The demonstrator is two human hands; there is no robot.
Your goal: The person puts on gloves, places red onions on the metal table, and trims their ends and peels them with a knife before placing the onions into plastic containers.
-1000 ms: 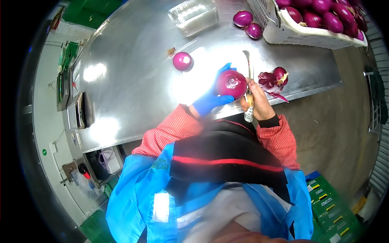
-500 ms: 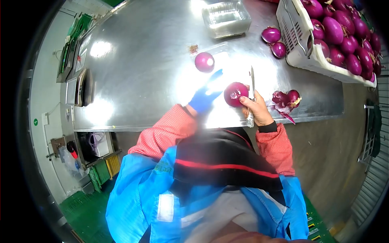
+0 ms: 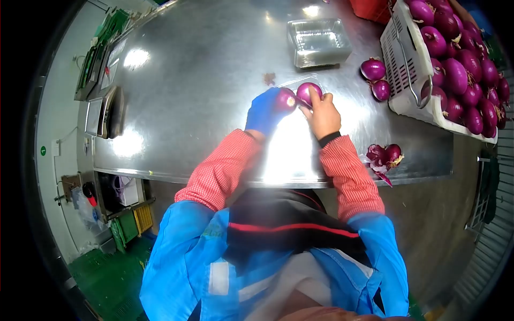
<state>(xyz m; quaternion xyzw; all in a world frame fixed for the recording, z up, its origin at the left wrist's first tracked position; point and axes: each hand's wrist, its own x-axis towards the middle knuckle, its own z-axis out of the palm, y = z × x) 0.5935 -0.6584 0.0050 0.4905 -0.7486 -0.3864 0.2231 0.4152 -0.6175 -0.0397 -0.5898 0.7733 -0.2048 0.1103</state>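
My left hand (image 3: 263, 113), in a blue glove, is closed around a red onion (image 3: 287, 100) at the near left of a shallow clear tray (image 3: 315, 79). My bare right hand (image 3: 324, 115) grips a second red onion (image 3: 309, 92), thumb and fingers against its near side. Both onions are close together over the tray, and my hands nearly meet there. No knife can be made out; the right palm is hidden from above.
Stacked clear trays (image 3: 320, 45) stand farther back on the metal table (image 3: 203, 80). Two loose onions (image 3: 373, 69) lie beside a white crate (image 3: 405, 80) heaped with onions. Onion peelings (image 3: 379, 156) sit near the front edge. A scale (image 3: 111, 113) stands at the left.
My right hand has moved forward with its onion to the tray, and the knife it held no longer shows. My left hand has closed on the onion at the tray. The view has shifted slightly.
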